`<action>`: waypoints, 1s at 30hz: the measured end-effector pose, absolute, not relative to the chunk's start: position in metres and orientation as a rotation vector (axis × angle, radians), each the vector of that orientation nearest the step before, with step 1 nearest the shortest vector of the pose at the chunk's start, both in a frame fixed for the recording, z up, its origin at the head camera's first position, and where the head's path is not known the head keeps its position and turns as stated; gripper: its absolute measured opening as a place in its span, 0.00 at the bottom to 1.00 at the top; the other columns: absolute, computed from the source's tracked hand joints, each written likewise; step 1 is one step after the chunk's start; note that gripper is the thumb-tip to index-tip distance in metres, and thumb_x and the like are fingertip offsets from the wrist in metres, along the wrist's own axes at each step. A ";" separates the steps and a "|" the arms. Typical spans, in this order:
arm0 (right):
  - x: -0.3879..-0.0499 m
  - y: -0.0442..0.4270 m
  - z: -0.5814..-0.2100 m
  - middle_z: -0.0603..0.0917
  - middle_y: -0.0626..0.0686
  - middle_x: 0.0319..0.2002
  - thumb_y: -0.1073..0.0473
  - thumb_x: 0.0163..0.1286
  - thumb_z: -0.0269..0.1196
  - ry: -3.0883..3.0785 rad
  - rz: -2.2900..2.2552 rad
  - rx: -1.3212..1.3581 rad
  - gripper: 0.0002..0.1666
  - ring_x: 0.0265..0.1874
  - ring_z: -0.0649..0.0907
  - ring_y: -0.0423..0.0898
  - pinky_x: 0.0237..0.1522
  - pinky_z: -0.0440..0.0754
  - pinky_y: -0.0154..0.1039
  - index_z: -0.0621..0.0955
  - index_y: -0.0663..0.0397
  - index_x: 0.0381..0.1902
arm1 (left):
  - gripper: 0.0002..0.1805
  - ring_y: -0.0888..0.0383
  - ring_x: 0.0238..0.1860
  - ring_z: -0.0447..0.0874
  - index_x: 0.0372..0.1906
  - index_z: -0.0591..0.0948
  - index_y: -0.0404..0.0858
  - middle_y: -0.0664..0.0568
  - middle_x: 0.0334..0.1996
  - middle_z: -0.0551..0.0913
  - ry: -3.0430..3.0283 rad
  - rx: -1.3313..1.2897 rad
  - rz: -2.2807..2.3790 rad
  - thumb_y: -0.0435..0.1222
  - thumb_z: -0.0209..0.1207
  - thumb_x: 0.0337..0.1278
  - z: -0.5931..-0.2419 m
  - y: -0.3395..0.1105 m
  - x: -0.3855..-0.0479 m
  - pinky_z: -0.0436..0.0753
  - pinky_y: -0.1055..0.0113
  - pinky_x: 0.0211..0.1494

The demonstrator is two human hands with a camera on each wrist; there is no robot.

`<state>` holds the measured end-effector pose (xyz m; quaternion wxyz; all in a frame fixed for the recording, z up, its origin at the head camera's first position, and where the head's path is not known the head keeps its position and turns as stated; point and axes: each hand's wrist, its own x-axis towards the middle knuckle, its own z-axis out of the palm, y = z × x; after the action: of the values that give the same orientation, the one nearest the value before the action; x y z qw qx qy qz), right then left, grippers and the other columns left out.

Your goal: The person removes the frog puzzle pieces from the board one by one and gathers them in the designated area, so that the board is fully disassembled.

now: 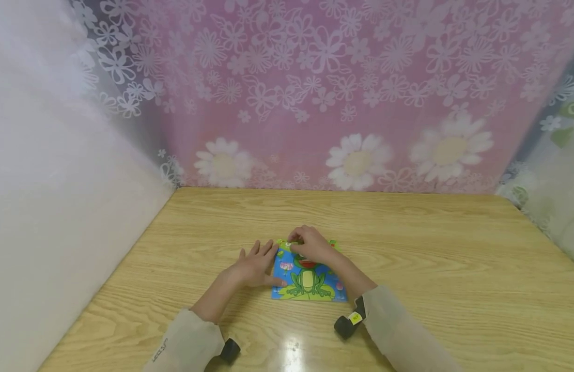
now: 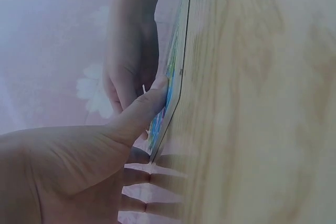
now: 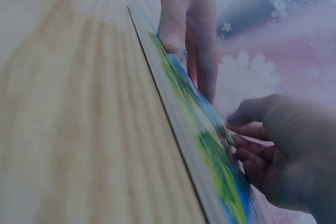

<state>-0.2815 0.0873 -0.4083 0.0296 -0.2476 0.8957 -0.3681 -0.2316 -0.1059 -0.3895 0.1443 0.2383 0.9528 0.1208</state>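
Observation:
A flat picture board (image 1: 307, 281) lies on the table, printed with a green frog on a lily pad, blue water and pink flowers. My left hand (image 1: 255, 267) is spread at its left side. The left thumb (image 2: 149, 103) rests on the board's face, while the other fingers reach along the left edge. Over the upper part of the board is my right hand (image 1: 312, 245), its fingers bent and their tips close to the surface. In the right wrist view those bent fingers (image 3: 252, 153) meet the board's face; whether they pinch a small piece is hidden.
The wood-grain table (image 1: 431, 258) spreads around the board. A pink flowered curtain (image 1: 287, 103) hangs along its back, with a white wall (image 1: 73, 181) at the left and pale flowered cloth (image 1: 556, 170) at the right. Both wrists wear small black cameras.

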 end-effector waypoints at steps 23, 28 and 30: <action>-0.287 0.101 -0.406 0.70 0.53 0.48 0.62 0.57 0.67 2.617 -0.996 -0.930 0.27 0.48 0.71 0.51 0.45 0.76 0.46 0.75 0.57 0.56 | 0.52 0.36 0.68 0.37 0.71 0.50 0.35 0.41 0.71 0.45 2.731 0.689 0.344 0.60 0.57 0.50 -0.389 -0.106 -0.231 0.43 0.33 0.59; -0.282 0.099 -0.401 0.71 0.52 0.47 0.62 0.57 0.67 2.685 -0.920 -0.990 0.26 0.46 0.71 0.49 0.45 0.75 0.44 0.76 0.58 0.54 | 0.53 0.36 0.68 0.37 0.71 0.49 0.35 0.41 0.71 0.44 2.728 0.688 0.347 0.61 0.57 0.50 -0.388 -0.106 -0.231 0.42 0.33 0.59; -0.281 0.099 -0.400 0.71 0.51 0.46 0.62 0.57 0.67 2.705 -0.896 -1.019 0.26 0.45 0.71 0.47 0.44 0.75 0.43 0.76 0.59 0.54 | 0.53 0.36 0.68 0.36 0.71 0.49 0.35 0.42 0.71 0.44 2.727 0.689 0.344 0.61 0.56 0.50 -0.389 -0.106 -0.231 0.42 0.33 0.59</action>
<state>-0.2814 0.0990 -0.4001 0.0574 -0.3362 0.8923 -0.2957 -0.2314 -0.1063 -0.3887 0.1536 0.2402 0.9510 0.1201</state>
